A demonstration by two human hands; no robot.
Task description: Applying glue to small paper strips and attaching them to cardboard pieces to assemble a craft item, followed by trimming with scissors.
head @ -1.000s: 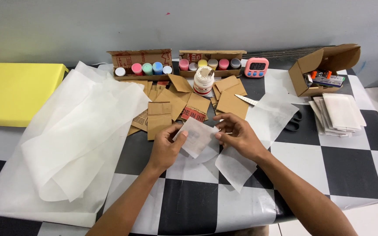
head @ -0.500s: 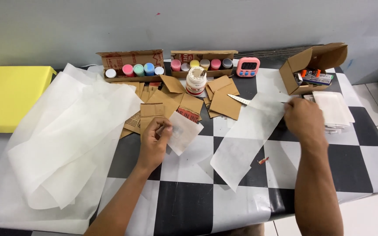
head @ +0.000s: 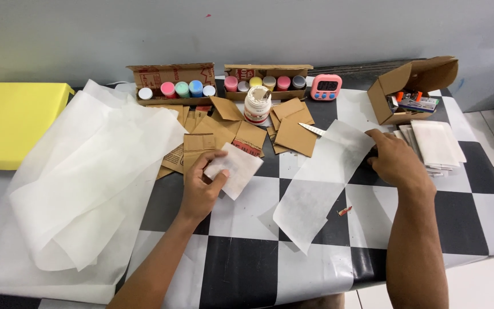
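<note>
My left hand (head: 201, 186) holds a small folded square of white translucent paper (head: 236, 167) just above the checkered table (head: 247, 269). My right hand (head: 394, 161) rests at the right, fingers curled over something at the upper end of a long strip of the same paper (head: 321, 186); what is under the fingers is hidden. A blade tip (head: 312, 130) pokes out from beneath that strip. Beside my right hand lies a stack of folded white paper pieces (head: 435, 143).
Large crumpled white sheets (head: 81, 183) cover the left side, next to a yellow board (head: 10, 123). At the back stand two cardboard trays of paint pots (head: 221, 84), a white glue jar (head: 257, 105), cardboard scraps (head: 293, 129), a pink timer (head: 326, 87) and an open cardboard box (head: 410, 91).
My hands, together on the small paper a second ago, have parted. The right hand went right to the strip's far end; the left kept the folded square.
</note>
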